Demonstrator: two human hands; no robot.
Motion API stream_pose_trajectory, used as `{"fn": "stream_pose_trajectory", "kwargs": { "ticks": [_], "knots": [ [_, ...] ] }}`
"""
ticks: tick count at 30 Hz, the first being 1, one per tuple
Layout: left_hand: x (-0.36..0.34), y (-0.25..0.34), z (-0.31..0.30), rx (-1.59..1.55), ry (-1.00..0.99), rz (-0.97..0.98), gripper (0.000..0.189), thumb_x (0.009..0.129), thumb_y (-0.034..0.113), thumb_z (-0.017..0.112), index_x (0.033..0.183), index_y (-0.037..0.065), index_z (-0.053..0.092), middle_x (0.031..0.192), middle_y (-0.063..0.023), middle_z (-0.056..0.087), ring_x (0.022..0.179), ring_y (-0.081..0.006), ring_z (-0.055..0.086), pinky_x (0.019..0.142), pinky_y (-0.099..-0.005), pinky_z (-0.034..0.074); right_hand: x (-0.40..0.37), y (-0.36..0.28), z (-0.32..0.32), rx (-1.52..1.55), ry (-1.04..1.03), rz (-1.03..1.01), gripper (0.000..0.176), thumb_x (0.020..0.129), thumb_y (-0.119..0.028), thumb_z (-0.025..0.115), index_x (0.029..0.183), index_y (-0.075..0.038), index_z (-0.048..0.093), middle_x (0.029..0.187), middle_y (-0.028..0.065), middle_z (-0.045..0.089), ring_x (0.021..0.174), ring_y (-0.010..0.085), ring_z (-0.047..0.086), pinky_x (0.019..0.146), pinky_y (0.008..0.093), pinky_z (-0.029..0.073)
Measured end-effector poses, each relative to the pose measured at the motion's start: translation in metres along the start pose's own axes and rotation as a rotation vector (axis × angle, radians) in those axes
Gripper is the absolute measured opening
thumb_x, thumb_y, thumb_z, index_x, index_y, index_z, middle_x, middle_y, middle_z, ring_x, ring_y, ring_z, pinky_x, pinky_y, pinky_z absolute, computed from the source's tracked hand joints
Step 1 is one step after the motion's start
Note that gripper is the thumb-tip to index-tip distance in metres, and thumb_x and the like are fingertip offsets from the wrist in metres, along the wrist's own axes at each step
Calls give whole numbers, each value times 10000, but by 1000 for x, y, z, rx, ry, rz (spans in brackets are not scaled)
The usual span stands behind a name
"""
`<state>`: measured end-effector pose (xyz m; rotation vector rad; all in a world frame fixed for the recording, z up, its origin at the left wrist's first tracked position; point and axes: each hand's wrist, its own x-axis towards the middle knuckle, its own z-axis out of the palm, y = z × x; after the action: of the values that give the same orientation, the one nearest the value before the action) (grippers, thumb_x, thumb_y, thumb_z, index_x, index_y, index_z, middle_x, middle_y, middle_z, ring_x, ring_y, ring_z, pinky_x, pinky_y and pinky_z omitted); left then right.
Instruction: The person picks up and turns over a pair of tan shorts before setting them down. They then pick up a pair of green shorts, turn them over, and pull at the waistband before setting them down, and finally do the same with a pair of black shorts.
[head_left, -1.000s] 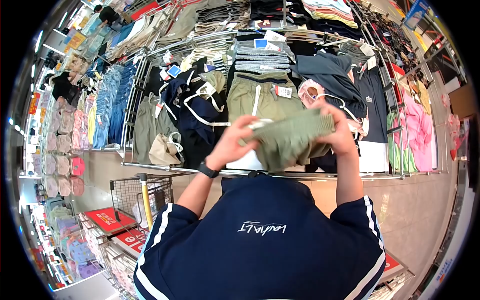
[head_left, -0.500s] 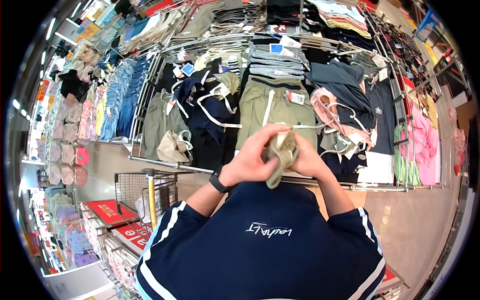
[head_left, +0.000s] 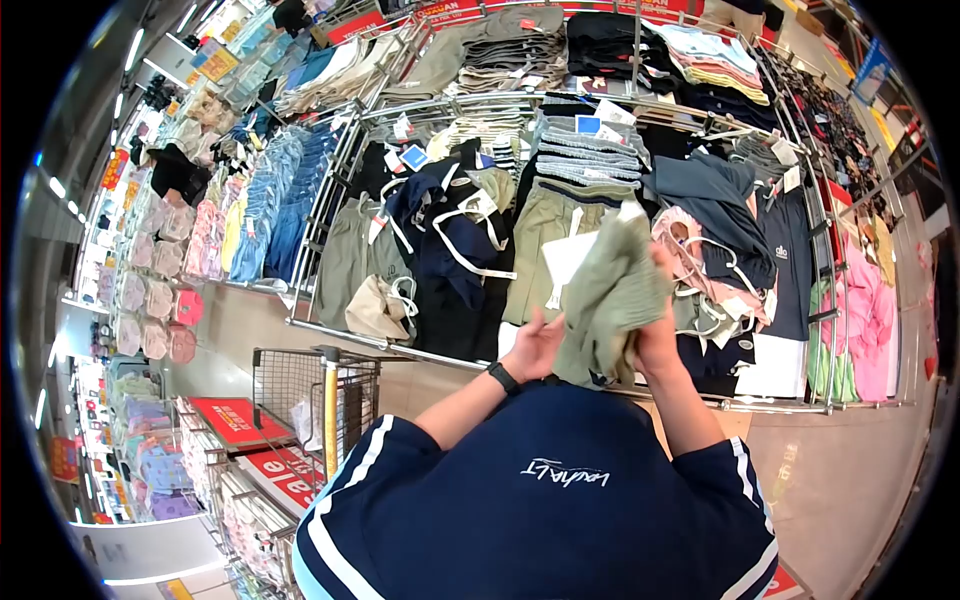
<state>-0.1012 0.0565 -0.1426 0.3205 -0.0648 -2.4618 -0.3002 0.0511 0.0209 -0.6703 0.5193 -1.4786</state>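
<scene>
My right hand (head_left: 655, 335) grips the right side of a pair of olive-green pants (head_left: 612, 300), held up loosely in front of my chest. A gathered, elastic-looking band shows on the pants, and a white tag-like piece (head_left: 572, 258) lies at their left edge. My left hand (head_left: 535, 345), with a black watch on the wrist, is beside the lower left of the pants, its fingers apart and holding nothing. Behind them on the rack table lie flat olive pants (head_left: 545, 225) with a white drawstring, partly covered by the held pair.
Crumpled navy pants (head_left: 440, 225) lie to the left, beige cloth (head_left: 378, 308) in front of them. Pink and dark grey clothes (head_left: 705, 190) are heaped at right. Metal rails (head_left: 430, 352) edge the table. A wire cart (head_left: 300, 385) stands at the near left.
The bunched olive pants have opened out and moved up and right with my right hand. My left hand has let go and spread its fingers. The view has shifted slightly.
</scene>
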Motion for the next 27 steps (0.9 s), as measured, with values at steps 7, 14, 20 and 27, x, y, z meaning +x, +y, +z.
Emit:
{"fn": "stream_pose_trajectory", "kwargs": {
  "ticks": [7, 14, 20, 27],
  "knots": [
    [-19, 12, 9, 256, 350, -88, 241, 897, 134, 591, 1127, 61, 594, 1050, -50, 672, 914, -187, 664, 811, -326, 540, -26, 88, -59, -1512, -488, 109, 665, 667, -28, 676, 1276, 18, 415, 1132, 213, 496, 1108, 423, 459, 976, 459, 401],
    [-59, 59, 57, 752, 604, 482, 336, 789, 36, 606, 1123, 1, 602, 1028, -61, 645, 907, -167, 644, 781, -299, 537, -16, 70, -67, -993, -369, 177, 855, 754, -79, 732, 1460, -74, 251, 1346, 168, 407, 1213, 287, 456, 1028, 404, 402],
    [-87, 154, 115, 1519, 1104, 959, 785, 711, 115, 791, 1357, -50, 378, 1328, -279, 430, 1218, -383, 460, 978, -454, 415, -6, 77, -115, -1147, -5, 418, 697, 791, -96, 684, 1415, -95, 374, 1322, 191, 446, 1180, 308, 495, 985, 429, 442],
    [-49, 94, 43, 1960, 1369, 935, 1087, 691, 252, 786, 1500, 0, 105, 1472, -375, 91, 1351, -523, 196, 1110, -537, 219, -19, 97, -165, -1866, 79, 427, 826, 775, -265, 716, 1447, -68, 279, 1312, 276, 410, 1200, 438, 463, 951, 491, 455]
  ]
}}
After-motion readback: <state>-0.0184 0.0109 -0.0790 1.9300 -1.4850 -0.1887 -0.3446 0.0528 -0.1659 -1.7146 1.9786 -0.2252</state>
